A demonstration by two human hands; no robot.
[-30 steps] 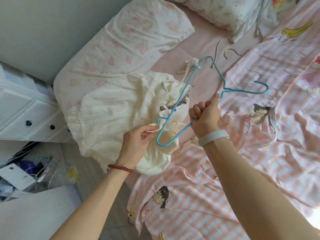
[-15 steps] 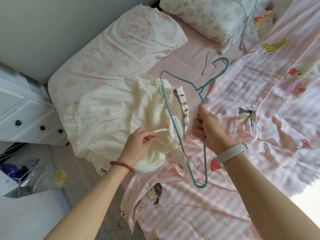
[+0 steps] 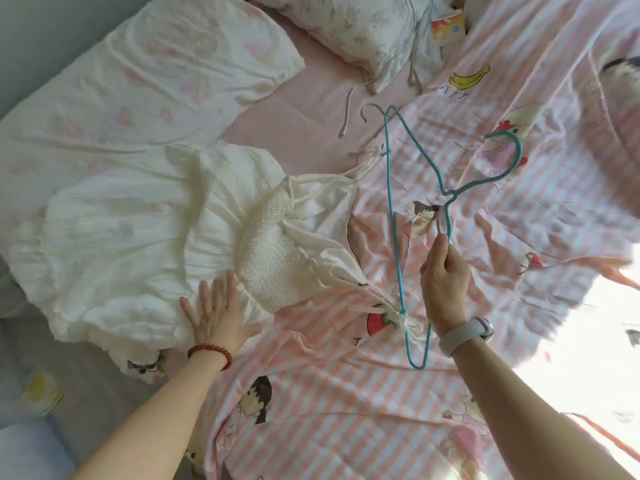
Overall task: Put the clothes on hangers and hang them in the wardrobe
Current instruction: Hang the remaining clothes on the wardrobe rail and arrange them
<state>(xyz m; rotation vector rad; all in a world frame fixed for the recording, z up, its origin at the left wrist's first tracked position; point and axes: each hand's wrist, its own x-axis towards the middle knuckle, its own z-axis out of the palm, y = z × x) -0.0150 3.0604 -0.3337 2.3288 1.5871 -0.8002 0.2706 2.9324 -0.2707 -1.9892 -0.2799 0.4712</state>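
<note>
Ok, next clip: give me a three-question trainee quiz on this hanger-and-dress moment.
1. True or false: the left hand lies flat on the cream dress.
2. Which hand holds the teal hanger?
A. left
B. right
C. both
3. Fill in: the dress strap is looped over the hanger's ____ end.

Key:
1. True; its fingers are spread on the fabric.
2. B; the right hand pinches the wire below the hook.
3. Near; the strap sits by the right wrist, above the striped quilt.
</note>
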